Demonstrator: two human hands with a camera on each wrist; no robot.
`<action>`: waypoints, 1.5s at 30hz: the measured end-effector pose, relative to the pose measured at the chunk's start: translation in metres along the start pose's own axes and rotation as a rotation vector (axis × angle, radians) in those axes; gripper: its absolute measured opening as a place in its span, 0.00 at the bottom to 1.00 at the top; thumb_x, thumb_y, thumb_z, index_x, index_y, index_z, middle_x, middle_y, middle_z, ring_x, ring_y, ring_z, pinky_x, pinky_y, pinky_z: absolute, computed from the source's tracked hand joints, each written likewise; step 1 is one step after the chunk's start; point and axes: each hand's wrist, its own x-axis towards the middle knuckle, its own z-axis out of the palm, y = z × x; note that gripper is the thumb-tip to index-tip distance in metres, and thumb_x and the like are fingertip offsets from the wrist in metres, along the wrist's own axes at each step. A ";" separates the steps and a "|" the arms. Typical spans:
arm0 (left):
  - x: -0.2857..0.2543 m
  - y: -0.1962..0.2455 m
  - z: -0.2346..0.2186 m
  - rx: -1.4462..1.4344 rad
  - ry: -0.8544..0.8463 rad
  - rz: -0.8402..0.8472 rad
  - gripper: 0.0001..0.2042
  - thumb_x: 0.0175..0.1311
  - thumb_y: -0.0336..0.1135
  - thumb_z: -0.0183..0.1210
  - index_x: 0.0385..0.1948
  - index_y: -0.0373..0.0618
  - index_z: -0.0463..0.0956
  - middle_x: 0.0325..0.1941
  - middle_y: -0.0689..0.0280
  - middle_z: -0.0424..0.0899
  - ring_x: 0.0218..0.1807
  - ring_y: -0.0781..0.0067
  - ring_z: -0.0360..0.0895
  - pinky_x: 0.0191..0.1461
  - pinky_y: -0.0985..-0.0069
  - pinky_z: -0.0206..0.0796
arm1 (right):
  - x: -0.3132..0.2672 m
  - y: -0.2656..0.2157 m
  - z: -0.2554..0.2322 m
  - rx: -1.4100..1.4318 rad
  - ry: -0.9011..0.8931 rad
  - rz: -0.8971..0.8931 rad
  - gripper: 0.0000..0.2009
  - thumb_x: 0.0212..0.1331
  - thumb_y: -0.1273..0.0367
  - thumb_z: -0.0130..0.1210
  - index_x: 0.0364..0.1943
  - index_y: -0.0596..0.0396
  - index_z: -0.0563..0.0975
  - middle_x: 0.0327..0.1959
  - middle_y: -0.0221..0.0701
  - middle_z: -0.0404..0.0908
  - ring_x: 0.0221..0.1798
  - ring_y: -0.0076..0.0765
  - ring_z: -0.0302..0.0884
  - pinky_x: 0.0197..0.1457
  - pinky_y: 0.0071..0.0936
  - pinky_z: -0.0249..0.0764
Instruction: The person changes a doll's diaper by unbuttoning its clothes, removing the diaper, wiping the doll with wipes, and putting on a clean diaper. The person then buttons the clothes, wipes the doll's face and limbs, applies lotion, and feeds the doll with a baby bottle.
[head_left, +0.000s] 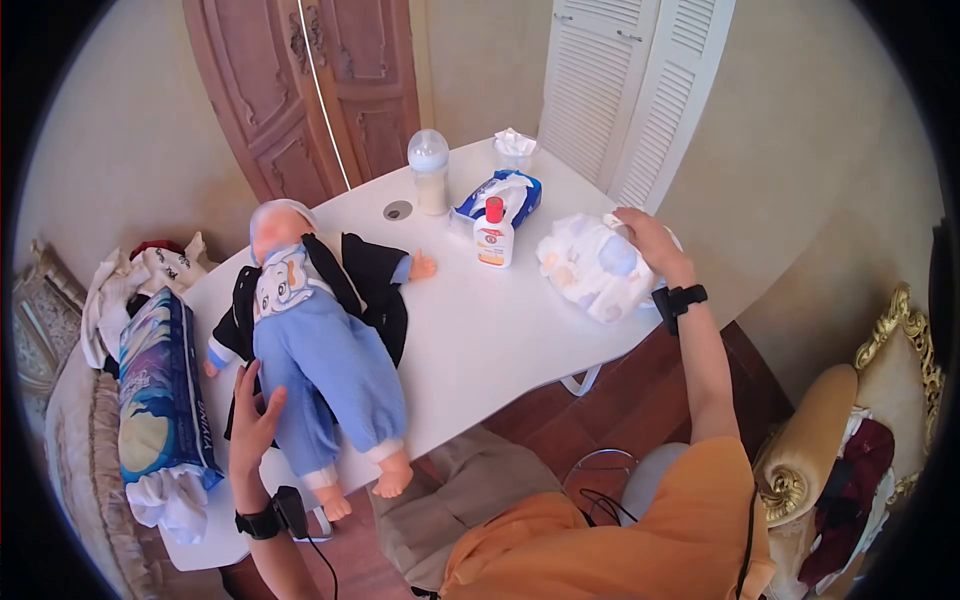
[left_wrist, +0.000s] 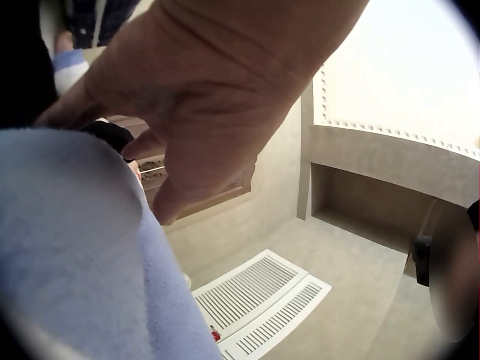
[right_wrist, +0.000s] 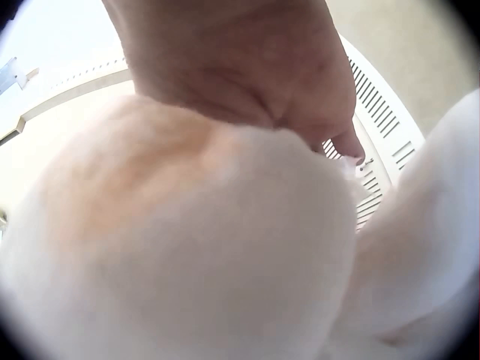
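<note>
A baby doll (head_left: 330, 340) in blue trousers and a dark jacket lies on its back on the white table (head_left: 470, 350). My left hand (head_left: 255, 420) is at the doll's hip, thumb spread from the fingers. In the left wrist view, the left hand (left_wrist: 195, 112) is beside the pale blue fleece trousers (left_wrist: 82, 240). At the table's right side, my right hand (head_left: 650, 245) grips the edge of a soft white bundle (head_left: 595, 275) with blue and orange patches. The right wrist view has the bundle (right_wrist: 202, 225) large under the right hand (right_wrist: 255, 67), with most fingers hidden.
Behind the doll stand a baby bottle (head_left: 430, 180), a red-capped white bottle (head_left: 494, 240), a blue wipes pack (head_left: 515, 195) and a clear cup (head_left: 515, 155) with white tissue. A blue diaper package (head_left: 165, 390) is at the left edge. An armchair (head_left: 810, 440) stands right.
</note>
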 end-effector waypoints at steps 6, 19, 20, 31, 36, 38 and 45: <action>0.000 0.001 0.004 0.060 0.011 0.043 0.29 0.55 0.44 0.54 0.58 0.45 0.55 0.63 0.46 0.48 0.64 0.55 0.51 0.60 0.66 0.51 | 0.003 0.003 -0.002 0.683 -0.400 0.319 0.14 0.54 0.70 0.46 0.43 0.62 0.72 0.42 0.38 0.75 0.43 0.32 0.72 0.48 0.25 0.65; 0.003 -0.003 0.002 -0.029 0.022 0.019 0.30 0.55 0.46 0.54 0.57 0.44 0.55 0.63 0.45 0.47 0.63 0.56 0.52 0.59 0.66 0.53 | 0.021 -0.007 -0.026 0.153 -0.397 0.168 0.15 0.48 0.72 0.52 0.42 0.62 0.72 0.35 0.41 0.76 0.42 0.41 0.73 0.47 0.29 0.67; 0.003 -0.004 0.002 -0.025 0.022 0.014 0.29 0.55 0.46 0.54 0.57 0.44 0.55 0.63 0.46 0.47 0.63 0.56 0.53 0.59 0.66 0.53 | 0.022 -0.006 -0.023 0.127 -0.433 0.144 0.13 0.47 0.74 0.51 0.39 0.62 0.74 0.33 0.42 0.77 0.40 0.43 0.73 0.43 0.30 0.68; 0.001 -0.006 0.003 -0.062 0.028 0.000 0.29 0.55 0.45 0.54 0.57 0.45 0.57 0.63 0.47 0.47 0.63 0.57 0.51 0.60 0.65 0.51 | -0.005 -0.026 -0.027 -0.411 -0.113 -0.083 0.06 0.42 0.77 0.46 0.24 0.60 0.75 0.28 0.46 0.73 0.36 0.51 0.70 0.42 0.37 0.68; 0.002 -0.016 0.004 0.056 0.045 0.088 0.26 0.58 0.38 0.53 0.57 0.43 0.55 0.64 0.53 0.49 0.39 0.77 0.70 0.41 0.83 0.63 | 0.000 -0.026 -0.020 0.007 -0.068 0.137 0.06 0.43 0.75 0.48 0.26 0.61 0.75 0.30 0.48 0.72 0.36 0.51 0.70 0.41 0.36 0.67; -0.001 -0.003 0.002 0.016 0.026 0.035 0.27 0.57 0.41 0.53 0.57 0.44 0.56 0.64 0.51 0.48 0.51 0.68 0.61 0.51 0.75 0.57 | 0.001 -0.023 -0.018 -0.040 -0.202 0.093 0.07 0.44 0.73 0.49 0.27 0.62 0.75 0.28 0.48 0.72 0.35 0.51 0.71 0.39 0.37 0.66; -0.002 0.005 0.003 0.007 0.003 0.017 0.28 0.55 0.44 0.54 0.57 0.47 0.56 0.64 0.51 0.48 0.63 0.60 0.52 0.60 0.67 0.49 | 0.008 -0.024 -0.012 0.080 -0.388 0.194 0.09 0.50 0.72 0.47 0.28 0.65 0.75 0.25 0.49 0.75 0.29 0.45 0.74 0.36 0.33 0.67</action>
